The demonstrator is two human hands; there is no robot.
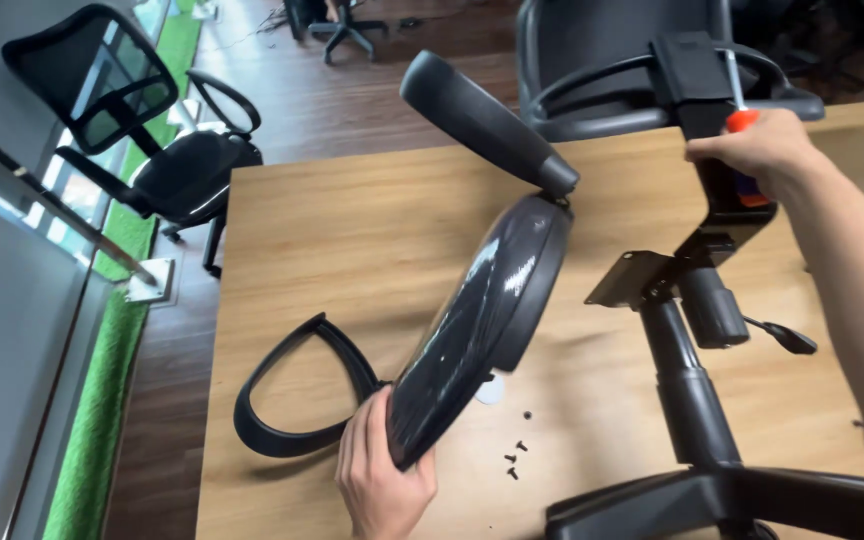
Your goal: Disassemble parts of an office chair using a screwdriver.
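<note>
The left hand (380, 478) gripped the lower edge of a black office-chair seat pan (477, 325), fingers wrapped around the rim and thumb pressed against its glossy plastic underside. The seat stood tilted on edge over the wooden table (352, 230), its long axis running from the hand at lower left up toward the upper right, with the shiny underside facing the camera. At its upper end the seat met a padded black armrest (482, 120), which slanted away toward the upper left. A second, loop-shaped armrest (287, 395) lay flat on the table just left of the hand.

The right hand (762, 150) was closed around a screwdriver with an orange handle (742, 120), its metal shaft pointing up beside the black backrest bracket (707, 100). Below it, the tilt mechanism plate (637, 280) sat atop the gas lift column (687, 390), which leaned down toward the star base (722, 500) at the table's near edge. A few small black screws (515, 458) lay loose on the table between seat and column.
</note>
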